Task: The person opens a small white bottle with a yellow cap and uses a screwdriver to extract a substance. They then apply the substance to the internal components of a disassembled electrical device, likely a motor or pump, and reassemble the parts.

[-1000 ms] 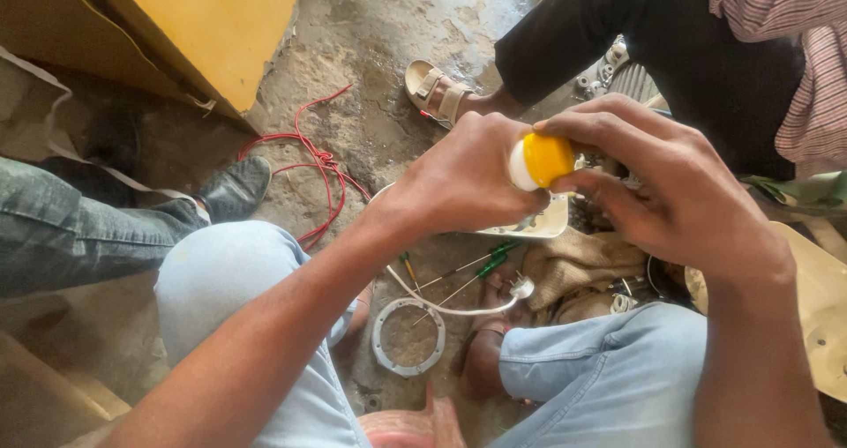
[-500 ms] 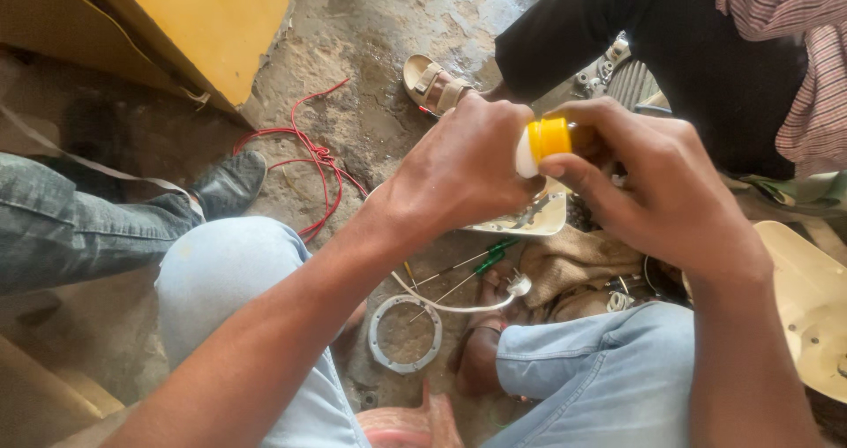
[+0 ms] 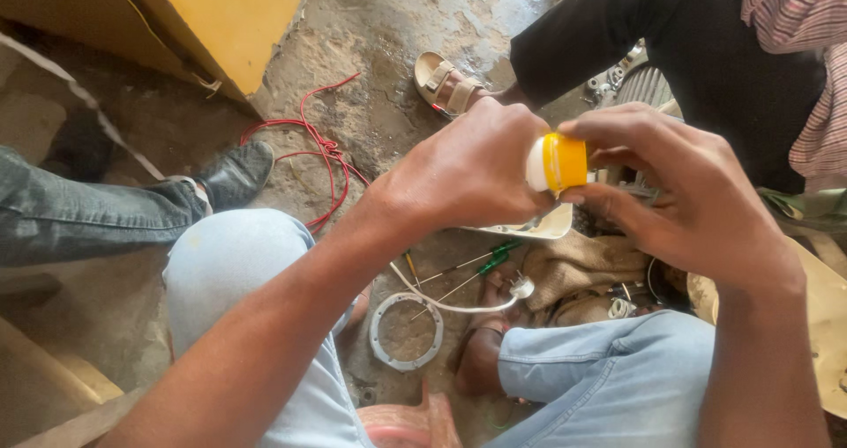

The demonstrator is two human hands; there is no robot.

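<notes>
1. Concrete floor [image 3: 388, 33], stained and dusty, fills the view; the person sits on it with knees in pale blue jeans [image 3: 229, 272] spread to either side.
2. Yellow panel [image 3: 238, 16] stands at the upper left, its lower corner touching the floor.
3. Second person in black trousers [image 3: 635, 33] and a striped shirt sits at the upper right, a sandalled foot [image 3: 445, 85] planted on the floor.
4. Third leg in grey jeans enters from the left and ends in a dark shoe [image 3: 234, 173].
5. Left hand [image 3: 468, 170] is raised at centre, fingers curled shut around the white body of a small bottle [image 3: 538, 164]; most of the bottle is hidden in the fist.
6. Right hand [image 3: 684, 192] meets it from the right, thumb and fingertips pinched on the bottle's yellow cap [image 3: 565, 161]. Bottle is held in the air between the two hands, above the clutter on the floor.
7. Red wire [image 3: 309, 139] loops loose across the floor, near the dark shoe.
8. Grey ring [image 3: 406, 332] lies flat between the knees.
9. White cable [image 3: 459, 305] curves beside the ring and ends in a small plug.
10. Two green-handled screwdrivers [image 3: 490, 258] lie just above the cable, below the left hand.
</notes>
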